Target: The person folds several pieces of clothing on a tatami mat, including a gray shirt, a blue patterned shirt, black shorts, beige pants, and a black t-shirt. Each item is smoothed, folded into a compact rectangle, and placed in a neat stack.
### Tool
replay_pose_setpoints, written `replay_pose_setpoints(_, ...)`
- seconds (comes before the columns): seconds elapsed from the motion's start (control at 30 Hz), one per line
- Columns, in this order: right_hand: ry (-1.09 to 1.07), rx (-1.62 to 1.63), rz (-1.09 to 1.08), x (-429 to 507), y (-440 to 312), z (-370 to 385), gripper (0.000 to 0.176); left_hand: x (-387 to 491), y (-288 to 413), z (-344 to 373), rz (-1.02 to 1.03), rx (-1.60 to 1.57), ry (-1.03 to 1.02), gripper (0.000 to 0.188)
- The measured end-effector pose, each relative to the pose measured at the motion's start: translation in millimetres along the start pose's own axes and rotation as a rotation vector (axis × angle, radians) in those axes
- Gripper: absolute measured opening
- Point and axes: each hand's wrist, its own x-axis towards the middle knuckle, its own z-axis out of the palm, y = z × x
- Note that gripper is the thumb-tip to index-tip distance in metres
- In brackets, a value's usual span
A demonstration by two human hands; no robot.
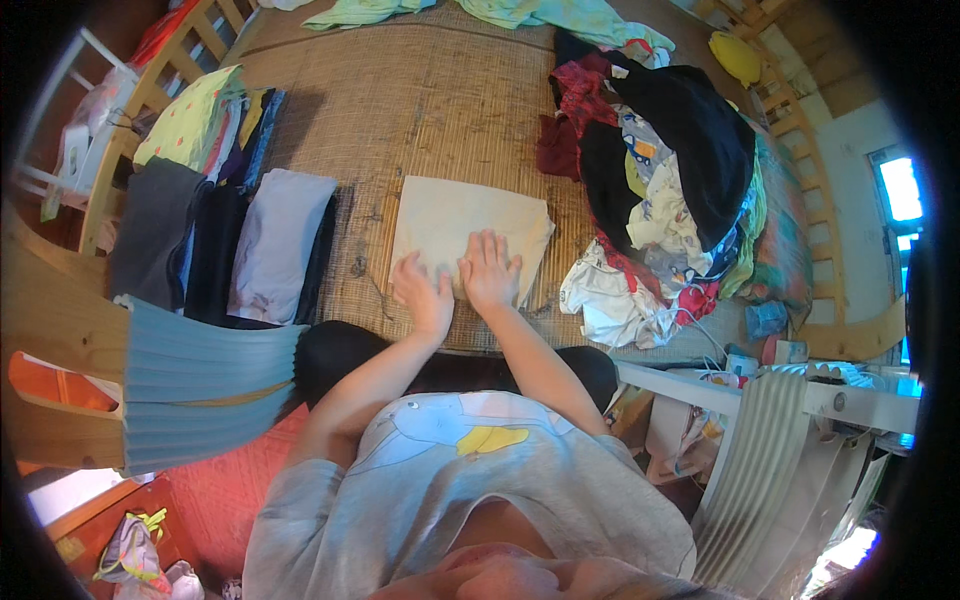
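A cream-coloured piece of cloth (465, 206), folded into a flat rectangle, lies on the woven bamboo mat (360, 112) in front of me. My right hand (490, 271) rests flat on its near half, fingers pointing away from me. On the near left corner lies my left hand (424, 292), turned slightly on its edge with the thumb apart. Neither hand grips the cloth. Its near edge is partly hidden by my hands and wrists.
Folded clothes stand at the left, among them a light grey piece (281, 240), a dark grey one (157, 225) and a yellow patterned one (191, 116). A loose heap of clothes (675, 157) lies right. Wooden bed rails (821, 232) border the mat. A green cloth (525, 11) lies at the far end.
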Motion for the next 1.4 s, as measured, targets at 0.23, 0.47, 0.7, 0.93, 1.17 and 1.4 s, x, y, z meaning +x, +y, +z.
replay_pose_setpoints(0.23, -0.159, 0.021, 0.246, -8.5, -3.9, -7.9, 0.057, -5.4, 1.2, -7.9, -0.938, -0.966, -0.413, 0.039)
replay_pose_setpoints(0.47, -0.600, 0.177, 0.129, -15.0, -27.2, -32.6, 0.043, 22.4, 20.7, 33.0, -0.421, -0.638, 0.021, 0.043)
replay_pose_setpoints(0.7, -0.031, 0.389, 0.257, 31.3, 22.0, -51.0, 0.058, 158.1, -19.8, -2.1, -0.085, -0.129, -0.419, 0.061)
replay_pose_setpoints(0.93, 0.160, 0.573, 0.432, 39.4, 41.0, -1.0, 0.079, 109.2, -11.3, -27.2, -0.335, 0.070, 0.083, 0.063)
replay_pose_setpoints(1.17, -0.105, 1.374, 0.720, 58.1, 49.5, 3.3, 0.058, 6.4, -1.5, -27.4, -1.038, -0.898, -0.277, 0.050)
replay_pose_setpoints(1.4, -0.389, 1.918, 0.837, 55.3, 41.5, -11.7, 0.037, 20.3, 19.1, 2.5, -1.189, -0.957, -0.535, 0.040)
